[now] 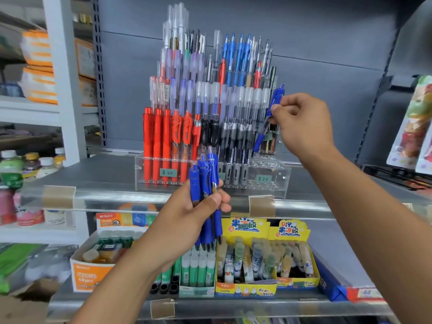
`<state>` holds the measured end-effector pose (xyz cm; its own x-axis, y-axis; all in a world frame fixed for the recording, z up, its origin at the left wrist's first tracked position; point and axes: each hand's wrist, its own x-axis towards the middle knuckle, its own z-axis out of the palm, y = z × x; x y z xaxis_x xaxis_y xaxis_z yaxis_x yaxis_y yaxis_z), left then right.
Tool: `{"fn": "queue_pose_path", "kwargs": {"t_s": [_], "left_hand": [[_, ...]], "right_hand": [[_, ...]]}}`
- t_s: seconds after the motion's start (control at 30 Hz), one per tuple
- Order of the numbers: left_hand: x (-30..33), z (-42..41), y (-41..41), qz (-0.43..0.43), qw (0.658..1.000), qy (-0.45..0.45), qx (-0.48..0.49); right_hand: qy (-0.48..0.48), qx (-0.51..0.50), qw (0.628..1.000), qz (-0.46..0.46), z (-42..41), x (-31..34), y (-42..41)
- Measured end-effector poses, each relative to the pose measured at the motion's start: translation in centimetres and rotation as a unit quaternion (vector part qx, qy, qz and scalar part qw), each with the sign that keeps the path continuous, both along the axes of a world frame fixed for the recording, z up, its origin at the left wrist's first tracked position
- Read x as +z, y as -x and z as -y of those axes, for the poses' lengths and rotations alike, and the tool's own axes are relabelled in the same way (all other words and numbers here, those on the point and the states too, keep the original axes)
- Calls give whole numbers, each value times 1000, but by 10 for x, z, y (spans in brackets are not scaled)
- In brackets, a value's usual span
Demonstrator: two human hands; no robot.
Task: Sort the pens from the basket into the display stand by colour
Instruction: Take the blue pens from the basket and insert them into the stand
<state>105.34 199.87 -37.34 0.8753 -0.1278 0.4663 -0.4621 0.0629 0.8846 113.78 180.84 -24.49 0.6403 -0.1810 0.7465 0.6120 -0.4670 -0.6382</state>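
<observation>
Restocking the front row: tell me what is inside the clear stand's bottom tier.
Bottom tier of the clear stand: red pens left, black and grey pens centre, empty holes right. The blue bundle covers part of the middle.

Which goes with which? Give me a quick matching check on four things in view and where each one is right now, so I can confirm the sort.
Things:
1. single blue pen
2. bundle of blue pens
3. red pens
4. black pens

Places:
A. front row of the display stand, left end
B. gripped in the left hand
C. pinched in the right hand, at the stand's right side
D. front row, middle

Pairs: 1-C, 2-B, 3-A, 4-D
</observation>
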Motion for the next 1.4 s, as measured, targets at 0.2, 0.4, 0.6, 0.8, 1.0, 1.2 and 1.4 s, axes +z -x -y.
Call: {"fn": "queue_pose_path", "kwargs": {"t_s": [0.2,0.4,0.6,0.8,1.0,1.2,1.4], "left_hand": [[-3,6,-4,-5,1000,-5,-4],[-3,6,-8,-4,1000,2,-7],[-2,3,-10,-11,1000,27,-10],[-3,1,-12,1,1000,25,-7],[-5,-1,-14,-11,998,59,-11],[-2,-4,-13,-13,997,69,-28],[0,-3,-8,-5,999,27,-41]], "right_hand": [[41,-10,998,-39,-6,-8,-13],[128,-23,985,-109,-8,-14,-16],[155,-24,978,-137,-4,-23,-15],[160,-55,976,-138,-3,-20,-8],[137,16,990,-26,-22,-35,43],[125,228,955,-141,-43,-64,70],[96,220,957,-164,-47,-79,62]]}}
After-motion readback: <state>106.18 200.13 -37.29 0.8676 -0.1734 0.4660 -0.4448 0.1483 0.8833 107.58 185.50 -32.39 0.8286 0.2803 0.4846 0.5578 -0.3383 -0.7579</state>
